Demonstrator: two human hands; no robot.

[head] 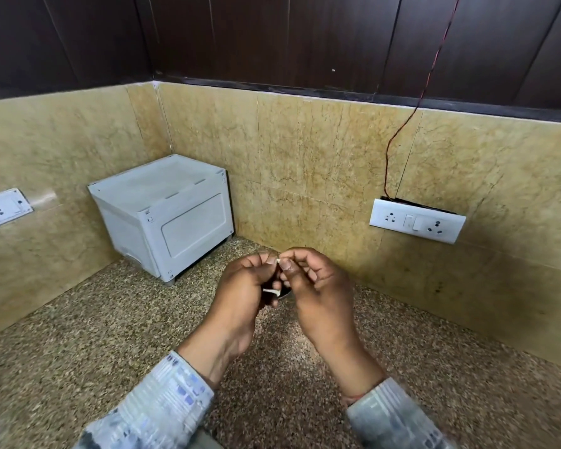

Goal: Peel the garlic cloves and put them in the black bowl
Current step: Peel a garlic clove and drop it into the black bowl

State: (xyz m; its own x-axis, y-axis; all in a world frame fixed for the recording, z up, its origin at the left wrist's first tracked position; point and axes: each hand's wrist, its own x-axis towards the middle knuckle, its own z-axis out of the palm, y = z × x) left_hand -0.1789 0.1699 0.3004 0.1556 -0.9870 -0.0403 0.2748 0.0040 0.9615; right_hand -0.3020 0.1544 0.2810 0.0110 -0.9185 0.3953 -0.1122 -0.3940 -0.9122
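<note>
Sleeves (162,403) at 6 o'clock; left hand (243,286) and right hand (318,283) both pinch what seems one garlic clove (278,261), mid-peel; bowl (287,293) beneath, contents hidden.

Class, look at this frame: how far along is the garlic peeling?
Done: cannot tell, since the hands hide most of the black bowl. In hand: left hand and right hand pinch a garlic clove between them. Left: finishing the peel, dropping the clove in.

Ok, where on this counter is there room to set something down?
Bare counter lies left of the left hand, in front of the grey box, and right of the right hand, below the socket plate. Crowded at centre, where both hands pinch the garlic clove.
</note>
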